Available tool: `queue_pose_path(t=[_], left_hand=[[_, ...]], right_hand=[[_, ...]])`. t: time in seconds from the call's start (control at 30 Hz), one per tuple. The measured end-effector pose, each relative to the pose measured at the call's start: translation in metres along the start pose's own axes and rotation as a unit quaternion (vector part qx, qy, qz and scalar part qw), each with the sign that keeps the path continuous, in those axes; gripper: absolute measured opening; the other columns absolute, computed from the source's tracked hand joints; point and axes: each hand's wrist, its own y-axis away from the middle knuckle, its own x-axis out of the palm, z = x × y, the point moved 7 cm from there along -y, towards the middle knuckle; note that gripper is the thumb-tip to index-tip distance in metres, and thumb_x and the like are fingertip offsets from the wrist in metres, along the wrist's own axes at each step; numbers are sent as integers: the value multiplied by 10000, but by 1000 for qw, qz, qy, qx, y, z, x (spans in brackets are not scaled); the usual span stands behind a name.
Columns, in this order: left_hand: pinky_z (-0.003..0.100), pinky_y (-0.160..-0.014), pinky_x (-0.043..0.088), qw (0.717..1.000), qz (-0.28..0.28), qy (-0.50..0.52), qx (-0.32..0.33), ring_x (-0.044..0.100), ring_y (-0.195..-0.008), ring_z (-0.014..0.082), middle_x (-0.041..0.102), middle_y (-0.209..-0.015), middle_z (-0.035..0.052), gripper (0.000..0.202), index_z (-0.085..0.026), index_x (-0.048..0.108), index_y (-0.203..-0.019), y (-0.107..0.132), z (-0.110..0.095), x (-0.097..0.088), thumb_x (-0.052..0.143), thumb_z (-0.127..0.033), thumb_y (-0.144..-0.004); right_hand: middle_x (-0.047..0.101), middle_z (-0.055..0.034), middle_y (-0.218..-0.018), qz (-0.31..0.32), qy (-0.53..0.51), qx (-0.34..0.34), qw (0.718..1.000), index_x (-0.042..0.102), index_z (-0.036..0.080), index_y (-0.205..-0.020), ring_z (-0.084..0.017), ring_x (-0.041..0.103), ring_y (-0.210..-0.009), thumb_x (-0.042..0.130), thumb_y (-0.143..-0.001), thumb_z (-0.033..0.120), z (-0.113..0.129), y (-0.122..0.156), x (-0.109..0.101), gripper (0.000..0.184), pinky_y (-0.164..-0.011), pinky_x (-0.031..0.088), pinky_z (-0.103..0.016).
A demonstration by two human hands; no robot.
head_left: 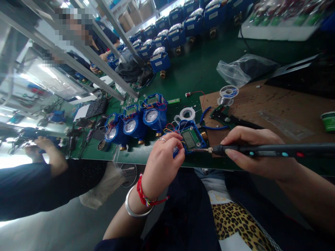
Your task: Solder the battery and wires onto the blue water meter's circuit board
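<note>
One blue meter [188, 139] lies open near the front of the green table [183, 83]. The right hand [269, 170] grips a soldering iron [267, 150], its tip at the meter. The left hand [163, 157] pinches beside it; I cannot tell what. Wires [171, 128] poke out, so joining looks begun but unfinished.

The head view looks down across the workbench [188, 75].
</note>
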Motion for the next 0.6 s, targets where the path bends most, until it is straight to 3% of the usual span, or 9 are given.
queue_pose_path(t=[0.2, 0.6], left_hand=[[399, -956, 453, 1000, 5, -6, -5, 601, -1068, 212, 633, -1110, 70, 104, -179, 561, -765, 0, 1, 1, 553, -109, -842], [386, -954, 444, 1000, 5, -7, 0, 592, -1075, 205, 626, -1110, 64, 100, -176, 554, -772, 1, -2, 3, 553, -109, -846]], right_hand=[[593, 35, -597, 26, 1, 27, 999, 601, 191, -811, -69, 491, -451, 615, -769, 171, -5, -2, 4, 50, -419, 362, -201], [575, 48, -600, 41, 8, 9, 999, 589, 196, -819, -56, 481, -461, 613, -769, 161, -3, -6, 6, 66, -435, 364, -188]])
